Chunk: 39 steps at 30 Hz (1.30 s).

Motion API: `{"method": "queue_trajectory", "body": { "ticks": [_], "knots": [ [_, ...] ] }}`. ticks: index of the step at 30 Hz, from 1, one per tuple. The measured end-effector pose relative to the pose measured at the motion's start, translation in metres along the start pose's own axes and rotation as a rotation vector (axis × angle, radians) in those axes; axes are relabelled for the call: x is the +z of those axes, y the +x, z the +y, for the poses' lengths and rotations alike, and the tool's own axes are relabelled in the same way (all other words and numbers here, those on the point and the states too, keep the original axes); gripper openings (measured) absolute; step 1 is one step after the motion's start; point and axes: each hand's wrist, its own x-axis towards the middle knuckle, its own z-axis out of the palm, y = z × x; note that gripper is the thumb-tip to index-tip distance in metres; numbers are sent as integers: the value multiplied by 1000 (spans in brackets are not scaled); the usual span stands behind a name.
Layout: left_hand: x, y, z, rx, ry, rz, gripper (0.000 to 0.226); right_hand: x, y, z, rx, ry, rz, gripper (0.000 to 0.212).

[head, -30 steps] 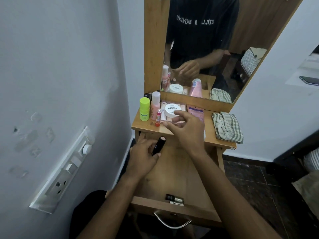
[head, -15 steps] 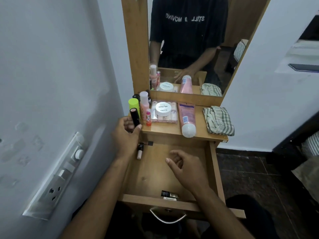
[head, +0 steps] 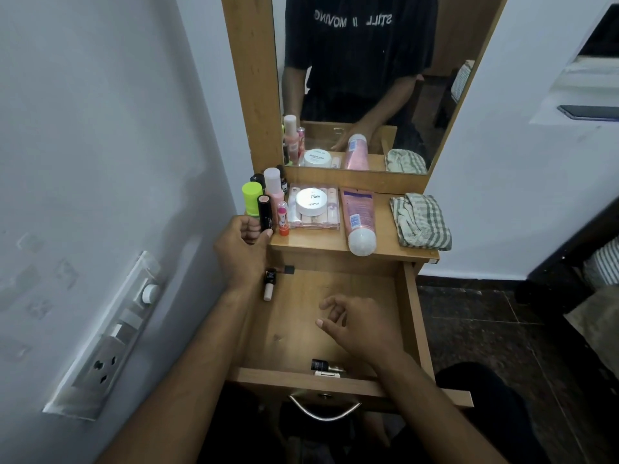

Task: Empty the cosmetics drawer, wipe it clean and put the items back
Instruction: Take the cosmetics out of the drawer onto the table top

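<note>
A tall mirror [head: 355,78] in a wooden frame stands over a small dressing shelf [head: 321,244], and below it the cosmetics drawer [head: 413,316] is pulled right out, its metal handle [head: 324,413] toward the person. On the shelf lie a crumpled checked cloth [head: 420,220] at the right, a pink tube [head: 358,219] on its side with its white cap at the front edge, and a clear palette case [head: 315,217] with a round white jar [head: 312,201] on top. Bottles crowd the left corner, a lime-capped one [head: 251,197] among them. The left hand [head: 243,251] grips a black stick [head: 265,214] upright at the shelf's left edge, fingers curled round its base. The right hand [head: 360,324] hovers over the drawer, fingers loosely curled, holding nothing. Inside remain a small concealer tube [head: 269,284] at the back left and a small dark bottle [head: 326,366] against the front wall.
</note>
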Motion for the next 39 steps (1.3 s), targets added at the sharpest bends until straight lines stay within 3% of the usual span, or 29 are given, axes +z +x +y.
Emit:
{"method": "queue_trajectory", "body": {
  "ticks": [9,16,20,23,27,31,33,36,39],
  "knots": [
    [-1,-2,0,12,11,1,26,-2,0,-1,14,31,-79,23],
    [-11,-13,2,17,31,-8,17,-9,-5,13,-20,-25,-437,35],
    [-16,-35,-6,44,67,-27,8,-11,-4,13,-30,-167,-487,20],
    [-12,-48,-22,60,131,-159,14,-8,-3,6,-63,-218,-523,12],
    [-7,-53,-30,154,409,-373,16,-6,-3,4,-84,-251,-537,12],
    [-1,-62,-23,408,906,-415,3,-7,-5,7,-97,-231,-558,12],
    [3,-67,-23,441,1133,-496,24,-11,-3,6,-76,-147,-550,13],
    [6,-72,-25,452,1258,-531,34,-25,0,-2,-62,-44,-502,14],
    [9,-71,-26,422,1341,-556,35,-51,9,-26,-124,27,-331,12]
  ]
}}
